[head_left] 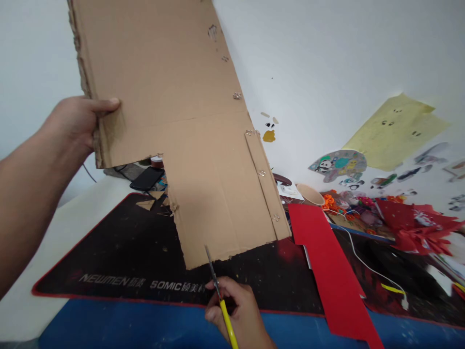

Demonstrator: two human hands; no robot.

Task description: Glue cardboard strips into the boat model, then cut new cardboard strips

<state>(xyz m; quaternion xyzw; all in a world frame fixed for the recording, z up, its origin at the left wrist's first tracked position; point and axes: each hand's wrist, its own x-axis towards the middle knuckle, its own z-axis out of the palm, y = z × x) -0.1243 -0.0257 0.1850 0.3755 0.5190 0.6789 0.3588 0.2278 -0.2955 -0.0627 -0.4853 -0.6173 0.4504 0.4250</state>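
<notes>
My left hand (78, 118) grips a large sheet of brown cardboard (170, 92) by its left edge, thumb on the front and fingers hidden behind. The sheet is held up above the desk, with a notch cut from its lower left and metal staples along its right side. Below it, my right hand (238, 308) is closed around a pair of scissors (227, 320) with yellow handles. The scissors' blades point up at the cardboard's bottom edge, and their tip overlaps the sheet in view; whether they touch cannot be made out.
A black mouse mat (119, 247) with red edging covers the desk. Cardboard scraps (145, 205) and a black phone (146, 178) lie at its back left. Red card (334, 271), a white cable (358, 252) and a red wrapped bundle (414, 225) are on the right, by the wall.
</notes>
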